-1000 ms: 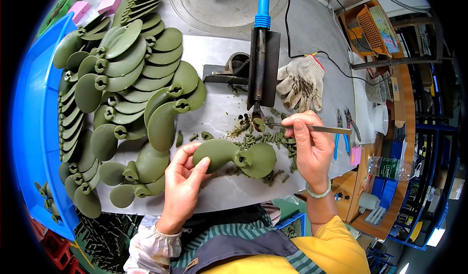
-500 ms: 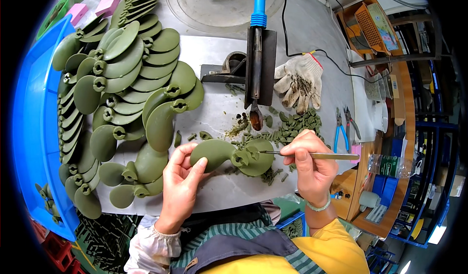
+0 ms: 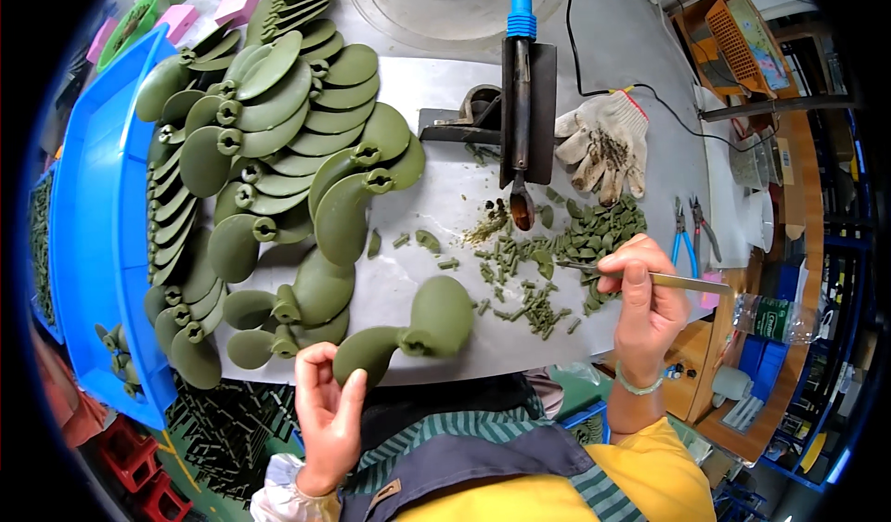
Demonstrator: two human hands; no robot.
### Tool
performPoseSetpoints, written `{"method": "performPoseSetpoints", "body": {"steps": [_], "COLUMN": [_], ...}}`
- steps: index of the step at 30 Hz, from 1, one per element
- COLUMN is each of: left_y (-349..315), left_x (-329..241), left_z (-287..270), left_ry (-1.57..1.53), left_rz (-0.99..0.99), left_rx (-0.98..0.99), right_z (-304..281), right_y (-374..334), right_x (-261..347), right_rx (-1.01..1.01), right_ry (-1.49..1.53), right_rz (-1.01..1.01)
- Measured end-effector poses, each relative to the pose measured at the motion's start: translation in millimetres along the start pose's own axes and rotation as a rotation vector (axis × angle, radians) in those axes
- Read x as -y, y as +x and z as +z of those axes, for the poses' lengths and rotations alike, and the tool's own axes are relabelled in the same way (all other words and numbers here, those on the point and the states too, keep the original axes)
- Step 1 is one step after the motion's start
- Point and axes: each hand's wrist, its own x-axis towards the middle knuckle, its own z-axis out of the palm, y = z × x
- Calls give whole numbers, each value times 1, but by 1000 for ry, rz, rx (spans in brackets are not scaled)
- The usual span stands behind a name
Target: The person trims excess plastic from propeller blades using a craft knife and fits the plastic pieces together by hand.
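By the rim of one blade, my left hand (image 3: 325,420) pinches a dark green two-bladed propeller (image 3: 441,313) with a small hub in its middle. It is held tilted at the table's front edge. Closed around a slim metal hand tool (image 3: 691,283) with a brass-coloured handle, my right hand (image 3: 647,313) hovers over the right of the table. The tool's thin tip points left, apart from the propeller, over a scatter of green scraps (image 3: 594,234). Rows of similar stacked propellers (image 3: 269,114) lie at the left.
A blue-handled heating tool (image 3: 521,21) with a spoon-like tip rests on a metal stand (image 3: 459,128). Right of it lie a soiled glove (image 3: 608,146) and pliers (image 3: 685,244). A blue bin (image 3: 102,216) stands left; a plastic bottle (image 3: 775,320) lies on the right.
The propeller has moved down toward me and its far blade has swung upward, away from the tool tip. My right hand with the tool has drawn off to the right. The whole view has shifted.
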Motion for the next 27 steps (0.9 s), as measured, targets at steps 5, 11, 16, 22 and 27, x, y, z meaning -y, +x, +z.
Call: {"method": "performPoseSetpoints", "body": {"steps": [5, 11, 16, 22, 27], "left_y": [-5, 11, 66, 104, 106], "left_x": [11, -23, -58, -49, -48], "left_z": [7, 22, 44, 66, 58], "left_ry": [308, 812, 1190, 1232, 1317], "left_rz": [-54, 57, 639, 865, 817], "left_rx": [88, 289, 527, 1015, 955], "right_z": [-5, -19, -27, -34, -32], "right_y": [-8, -21, -27, -33, -33], "right_x": [3, 2, 5, 4, 2], "right_rx": [-41, -77, -82, -123, -110], "right_ry": [20, 31, 13, 36, 45], "right_rz": [17, 15, 17, 28, 39]}}
